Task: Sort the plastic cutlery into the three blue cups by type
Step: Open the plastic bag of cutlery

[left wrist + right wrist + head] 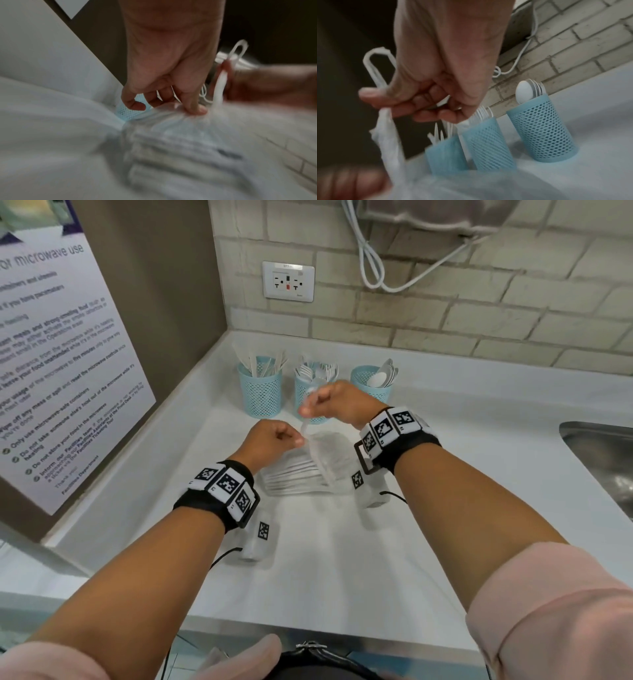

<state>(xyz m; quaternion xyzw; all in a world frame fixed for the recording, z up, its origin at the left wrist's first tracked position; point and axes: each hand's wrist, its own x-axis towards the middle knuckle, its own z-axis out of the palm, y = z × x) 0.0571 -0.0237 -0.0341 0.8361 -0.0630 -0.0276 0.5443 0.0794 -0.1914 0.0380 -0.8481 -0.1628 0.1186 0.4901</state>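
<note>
Both hands grasp a clear bag of cutlery: left grip pinches its neck, right grip its twisted top, before three cups at the worktop's back.

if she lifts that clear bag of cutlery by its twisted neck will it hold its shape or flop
Probably flop: the clear bag is thin, crinkled film, and its twisted neck already hangs limp from the right hand. The cutlery inside looks stiff and stacked, so it may slide to one end. The left hand pinching the film suggests it needs steadying.
</note>
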